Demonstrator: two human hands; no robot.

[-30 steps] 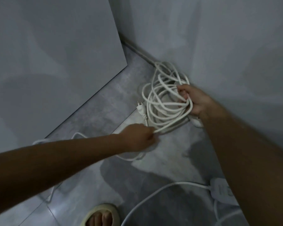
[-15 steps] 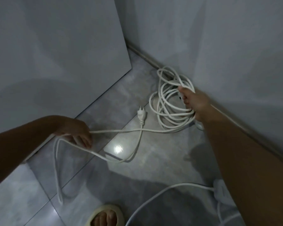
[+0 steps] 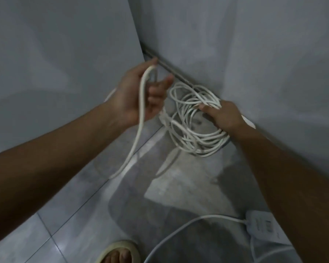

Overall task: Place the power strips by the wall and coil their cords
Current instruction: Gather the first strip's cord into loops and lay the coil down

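Observation:
A white cord coil [image 3: 196,128] of several loops lies on the grey floor against the right wall. My right hand [image 3: 221,113] grips the top of the coil, fingers closed around the bundled loops. My left hand [image 3: 141,95] is raised to the coil's left, palm up, holding a loose loop of the same cord [image 3: 139,133], which hangs down to the floor. A white power strip [image 3: 262,227] lies flat by the right wall at lower right, its own cord [image 3: 188,224] curving away to the left. A bit of white [image 3: 248,121] shows behind my right wrist; I cannot identify it.
A grey panel [image 3: 65,63] leans at the left and meets the right wall [image 3: 254,54] in a corner behind the coil. My sandalled foot [image 3: 118,253] stands at the bottom edge. Grey floor tiles [image 3: 169,186] spread between foot and coil.
My left hand has swung from the far left up toward the coil, bringing the slack cord with it as a loop. My right hand has stayed on the coil.

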